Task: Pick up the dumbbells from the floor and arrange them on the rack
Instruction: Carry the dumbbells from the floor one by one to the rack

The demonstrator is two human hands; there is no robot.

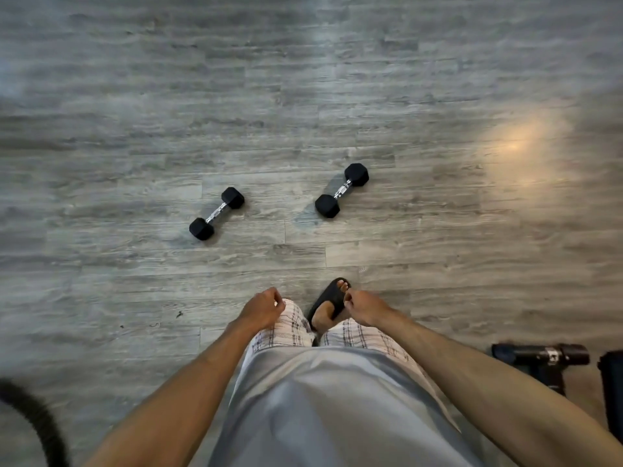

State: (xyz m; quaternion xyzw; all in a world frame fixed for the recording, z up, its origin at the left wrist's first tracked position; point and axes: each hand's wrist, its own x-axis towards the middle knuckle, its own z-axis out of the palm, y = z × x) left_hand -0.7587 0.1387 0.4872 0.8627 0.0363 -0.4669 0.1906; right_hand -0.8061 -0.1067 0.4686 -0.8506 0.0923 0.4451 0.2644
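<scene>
Dumbbells (216,213) (342,190), black, hex-ended, chrome-handled

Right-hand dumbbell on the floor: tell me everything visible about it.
The right dumbbell has two black hexagonal heads, rubber by the look, joined by a short shiny metal handle. It lies flat on the grey wood-look floor, slanted, far head toward the right. Only the floor touches it; the left dumbbell lies apart.

Grey wood-look plank floor (135,129), planks running 9-to-3. Warm light patch (515,146) at 2 o'clock, pale glare (323,38) at 12. Black curved hose (37,423) at 8. Black equipment (539,355) at 4, type unclear.
</scene>
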